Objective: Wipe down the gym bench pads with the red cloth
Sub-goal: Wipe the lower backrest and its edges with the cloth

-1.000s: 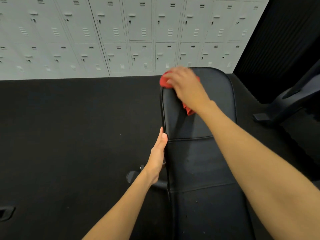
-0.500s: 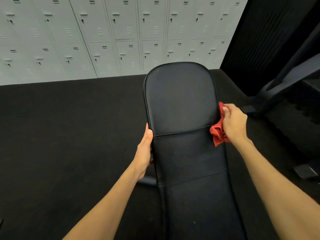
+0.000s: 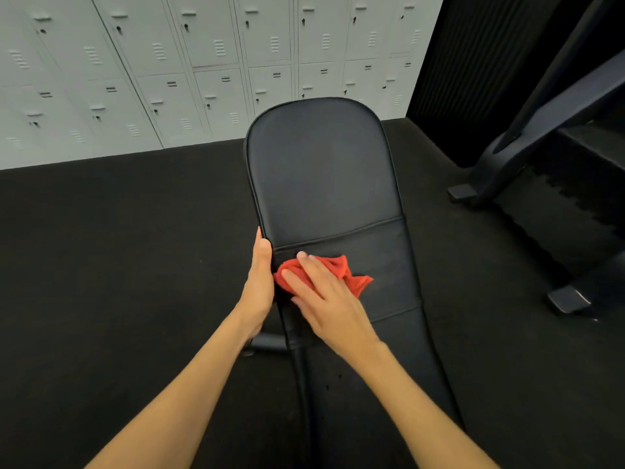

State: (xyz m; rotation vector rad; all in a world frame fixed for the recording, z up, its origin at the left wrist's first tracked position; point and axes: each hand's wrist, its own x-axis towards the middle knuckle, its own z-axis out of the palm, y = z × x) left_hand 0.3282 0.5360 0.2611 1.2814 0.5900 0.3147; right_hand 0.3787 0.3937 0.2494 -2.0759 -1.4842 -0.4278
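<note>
A black padded gym bench [image 3: 324, 177] runs away from me down the middle of the view, with a seam across it. My right hand [image 3: 326, 292] lies flat with straight fingers on the crumpled red cloth [image 3: 351, 275], pressing it onto the middle pad just below the seam, near the left edge. My left hand [image 3: 258, 282] rests along the bench's left side edge at the same height, thumb up beside the pad; its fingers are hidden behind the edge.
The floor around the bench is black rubber. A wall of pale grey lockers [image 3: 203, 62] stands at the back. A dark machine frame [image 3: 541, 137] with feet [image 3: 568, 299] on the floor stands to the right of the bench.
My right hand has carried the cloth from the far left end of the pad, to the bench's right edge, then across to the left side below the seam. My left hand stays on the edge.
</note>
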